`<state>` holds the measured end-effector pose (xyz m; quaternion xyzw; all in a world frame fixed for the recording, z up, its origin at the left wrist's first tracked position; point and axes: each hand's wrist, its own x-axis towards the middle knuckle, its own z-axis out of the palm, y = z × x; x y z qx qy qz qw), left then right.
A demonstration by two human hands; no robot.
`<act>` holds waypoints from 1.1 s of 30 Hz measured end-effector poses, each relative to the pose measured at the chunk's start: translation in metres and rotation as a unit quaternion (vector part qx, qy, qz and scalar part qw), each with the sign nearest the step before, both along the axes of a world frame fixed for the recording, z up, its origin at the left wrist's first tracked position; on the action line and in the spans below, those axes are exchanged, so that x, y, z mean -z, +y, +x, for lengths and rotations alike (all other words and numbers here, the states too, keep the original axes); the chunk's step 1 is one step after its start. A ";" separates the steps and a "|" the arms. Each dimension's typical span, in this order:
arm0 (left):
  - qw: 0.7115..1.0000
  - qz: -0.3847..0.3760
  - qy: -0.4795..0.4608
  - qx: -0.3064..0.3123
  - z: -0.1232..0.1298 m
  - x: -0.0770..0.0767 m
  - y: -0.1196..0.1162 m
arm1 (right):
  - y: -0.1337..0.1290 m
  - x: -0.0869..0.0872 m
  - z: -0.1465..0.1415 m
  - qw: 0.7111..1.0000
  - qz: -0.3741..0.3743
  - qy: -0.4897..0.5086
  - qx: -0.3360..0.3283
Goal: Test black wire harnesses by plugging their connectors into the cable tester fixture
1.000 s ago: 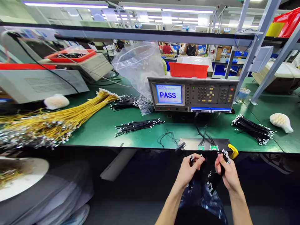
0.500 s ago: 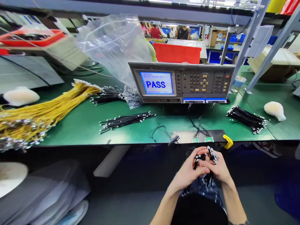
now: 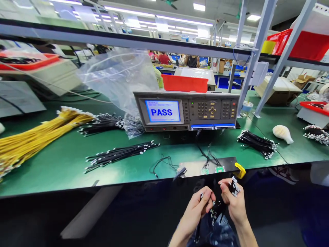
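My left hand is closed on black cables, with a white connector end showing by the thumb. Just to its right, my right hand grips a bundle of black cables whose white connectors stick up above the fingers. More black cables with white ends hang between the hands over the lap. Both hands are apart, below the table's front edge. In front of them lies a metal plate with two small green connector boards, wired to a tester whose screen reads PASS.
Loose black cables and yellow cables lie left on the green table. A black bundle and white netted object lie right. A yellow clamp sits at the edge.
My hands have moved apart from each other, and the cables between them have separated. The camera view has tilted up and shifted right, showing more of the shelf and ceiling.
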<state>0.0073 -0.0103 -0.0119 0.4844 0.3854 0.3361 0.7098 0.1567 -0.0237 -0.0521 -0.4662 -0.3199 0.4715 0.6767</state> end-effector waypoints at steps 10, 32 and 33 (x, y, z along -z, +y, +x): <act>0.982 0.125 0.138 -0.023 -0.004 0.005 -0.005 | 0.000 -0.008 -0.015 0.997 -0.020 0.055 0.055; 0.984 -0.043 -0.108 -0.133 0.002 -0.002 0.006 | 0.015 -0.002 0.014 0.996 -0.027 -0.061 0.055; 0.985 -0.038 -0.108 -0.129 0.004 -0.002 0.007 | 0.016 -0.001 0.014 0.995 -0.022 -0.076 0.058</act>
